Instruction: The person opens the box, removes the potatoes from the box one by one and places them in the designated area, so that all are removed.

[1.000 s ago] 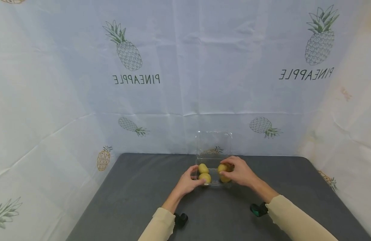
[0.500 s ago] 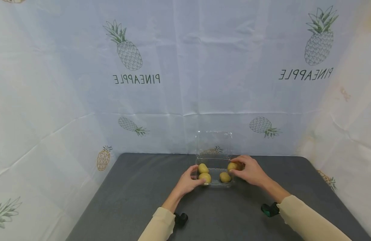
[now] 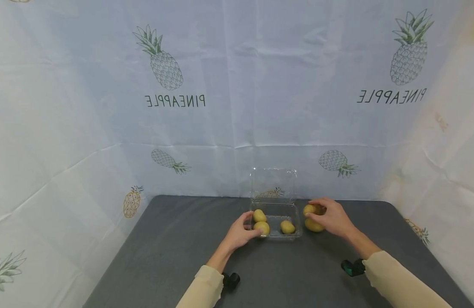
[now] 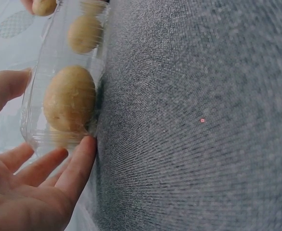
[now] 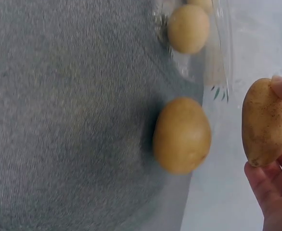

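My right hand pinches a potato between thumb and fingertips, just right of the container and raised off the table. Another potato lies on the table under it. The clear plastic container has its hinged lid standing up at the back. On its left side are two potatoes, one behind the other; a single potato sits at its front right. My left hand grips the container's left side, the thumb at the rim and the fingers along the outer wall.
A dark grey cloth-covered table lies beneath everything. Behind it hangs a pale curtain printed with pineapples, close to the lid, with curtain at both sides too.
My right hand has carried the potato rightward out of the container. A potato on the table, earlier covered by that hand, now shows. My left hand stays where it was.
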Available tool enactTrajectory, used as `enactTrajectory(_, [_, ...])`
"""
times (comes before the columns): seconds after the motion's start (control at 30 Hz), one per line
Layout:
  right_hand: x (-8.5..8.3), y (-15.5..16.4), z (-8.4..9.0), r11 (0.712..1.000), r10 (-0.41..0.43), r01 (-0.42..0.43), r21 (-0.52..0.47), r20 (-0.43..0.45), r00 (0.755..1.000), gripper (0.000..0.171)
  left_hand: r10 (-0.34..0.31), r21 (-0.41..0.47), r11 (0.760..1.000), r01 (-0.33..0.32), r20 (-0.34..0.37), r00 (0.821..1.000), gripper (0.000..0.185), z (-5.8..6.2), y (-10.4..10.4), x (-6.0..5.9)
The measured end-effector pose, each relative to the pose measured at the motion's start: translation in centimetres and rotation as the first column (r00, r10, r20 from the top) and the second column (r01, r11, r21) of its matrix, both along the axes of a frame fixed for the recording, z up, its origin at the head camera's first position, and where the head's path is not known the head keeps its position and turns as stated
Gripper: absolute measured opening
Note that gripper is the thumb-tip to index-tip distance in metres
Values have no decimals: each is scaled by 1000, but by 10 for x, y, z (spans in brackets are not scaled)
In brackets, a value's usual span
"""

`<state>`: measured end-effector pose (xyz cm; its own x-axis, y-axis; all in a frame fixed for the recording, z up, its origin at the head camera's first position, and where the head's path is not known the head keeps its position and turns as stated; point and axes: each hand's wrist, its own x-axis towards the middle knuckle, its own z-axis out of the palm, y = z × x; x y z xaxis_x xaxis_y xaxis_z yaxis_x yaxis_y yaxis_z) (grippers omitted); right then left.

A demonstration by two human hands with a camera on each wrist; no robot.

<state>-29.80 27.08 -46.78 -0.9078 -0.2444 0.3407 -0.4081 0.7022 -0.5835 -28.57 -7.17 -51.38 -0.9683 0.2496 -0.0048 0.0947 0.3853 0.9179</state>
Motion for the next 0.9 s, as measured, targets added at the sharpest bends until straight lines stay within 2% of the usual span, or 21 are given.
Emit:
enactTrajectory(0.63, [-4,36,-16,993,-119,120,-15,82,990,53,-4,14,1000,4,4,1000,76,2,0,2])
enactTrajectory(0.9, [-3,46,-27,987,-159,156,32,148,976,58,-8,19,1000,8,3,1000,76,1,-1,2])
